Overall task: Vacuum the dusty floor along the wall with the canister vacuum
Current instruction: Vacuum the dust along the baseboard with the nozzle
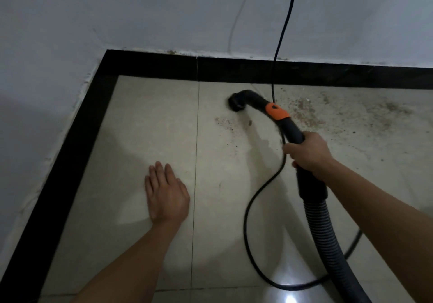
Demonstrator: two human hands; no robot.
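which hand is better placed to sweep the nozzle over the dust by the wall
Right. The right hand holds the vacuum wand, its nozzle down at the floor beside the dust patch. The left hand is open and flat at the tile, apart from the wand.

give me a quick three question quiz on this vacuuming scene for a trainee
1. True or false: the left hand holds the thin black power cord.
2. Which hand grips the curved black vacuum wand with an orange collar?
3. Most brown dust on the pale tiled floor lies: a) left of the wand's black nozzle, b) right of it, c) under the left hand.
Key: 1 false; 2 the right hand; 3 b.
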